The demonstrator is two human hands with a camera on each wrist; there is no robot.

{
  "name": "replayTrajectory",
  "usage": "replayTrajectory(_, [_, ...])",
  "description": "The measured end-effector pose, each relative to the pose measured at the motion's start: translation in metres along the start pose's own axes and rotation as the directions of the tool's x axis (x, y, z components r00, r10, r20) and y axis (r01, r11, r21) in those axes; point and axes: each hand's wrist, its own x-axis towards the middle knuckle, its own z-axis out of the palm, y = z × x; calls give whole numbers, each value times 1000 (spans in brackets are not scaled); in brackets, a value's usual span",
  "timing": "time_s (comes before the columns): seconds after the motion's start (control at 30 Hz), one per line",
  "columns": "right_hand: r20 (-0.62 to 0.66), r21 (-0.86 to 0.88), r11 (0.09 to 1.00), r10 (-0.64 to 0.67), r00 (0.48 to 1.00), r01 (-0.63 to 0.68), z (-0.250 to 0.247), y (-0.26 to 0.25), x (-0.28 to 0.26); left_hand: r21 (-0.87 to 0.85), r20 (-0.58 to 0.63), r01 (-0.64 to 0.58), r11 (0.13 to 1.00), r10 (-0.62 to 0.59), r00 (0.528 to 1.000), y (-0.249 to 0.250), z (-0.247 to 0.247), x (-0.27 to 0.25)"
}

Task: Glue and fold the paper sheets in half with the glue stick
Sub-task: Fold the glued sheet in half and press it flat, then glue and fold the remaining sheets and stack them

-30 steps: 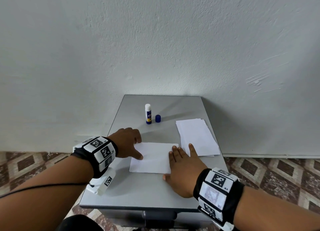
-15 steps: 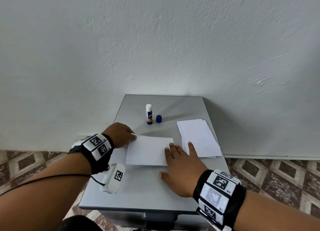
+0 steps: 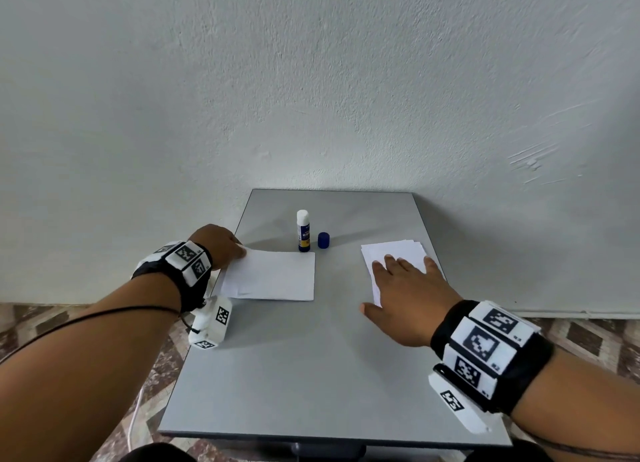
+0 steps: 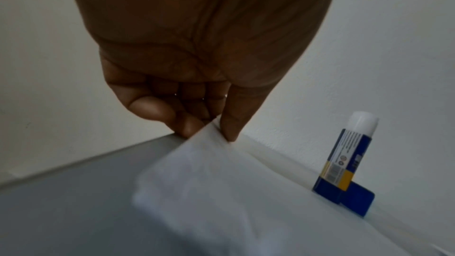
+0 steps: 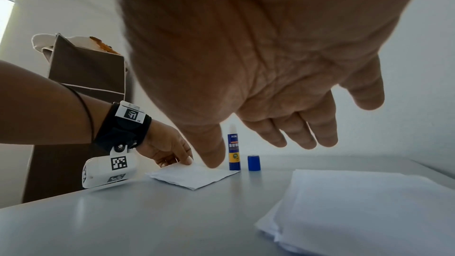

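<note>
Here we see a folded paper sheet (image 3: 272, 276) lying flat on the left side of a grey table (image 3: 311, 375). Our left hand (image 3: 218, 245) pinches its far left corner between thumb and fingertips (image 4: 187, 127). Just behind the sheet stands the uncapped glue stick (image 3: 303, 231), its blue cap (image 3: 323, 240) beside it. To the right lies a stack of paper sheets (image 3: 398, 253); our right hand (image 3: 412, 295) hovers over it, fingers spread and relaxed, holding nothing.
</note>
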Motion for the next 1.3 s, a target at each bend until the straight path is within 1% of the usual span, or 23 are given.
replayTrajectory(0.07, [5,2,1000,10,1000,-10,1,4,3,33,-42,-1,999,3,999,1,1,2])
replayTrajectory(0.13, [10,14,999,29,1000,-30,2,10,8,89,-125,3,996,9,992,0,2,0])
replayTrajectory(0.2, [10,22,998,57,998,-58,2,20,14,118,-202,-47,992,71,977,-2,3,-7])
replayTrajectory(0.23, [7,22,997,69,998,-69,3,25,16,135,-207,-111,985,138,969,-3,5,-10])
replayTrajectory(0.27, [7,20,997,74,997,-74,3,31,18,171,-180,-181,968,212,961,-3,8,-16])
replayTrajectory(0.3, [14,19,997,76,997,-76,3,35,20,221,-128,-244,944,276,953,-4,13,-22])
replayTrajectory(0.33, [27,18,997,77,997,-77,3,38,20,281,-71,-286,916,317,946,-3,17,-28])
replayTrajectory(0.37, [41,18,997,74,996,-75,4,40,20,337,-25,-305,891,332,943,-3,22,-33])
replayTrajectory(0.4, [54,18,997,68,996,-69,4,42,20,375,4,-308,874,330,944,-2,25,-36])
replayTrajectory(0.47, [69,20,999,49,996,-51,6,44,19,385,22,-301,872,318,948,-4,28,-40])
replayTrajectory(0.63, [66,44,998,33,997,-36,13,47,17,358,32,-300,884,309,950,-4,26,-42])
replayTrajectory(0.83, [46,27,999,17,999,-18,16,47,16,361,31,-303,882,313,949,-2,26,-40])
replayTrajectory(1.13, [-71,-23,1000,-5,997,3,15,41,11,355,27,-296,887,307,951,-1,27,-42])
replayTrajectory(1.3, [-135,87,996,37,990,-25,15,43,10,358,32,-287,889,296,955,2,27,-42])
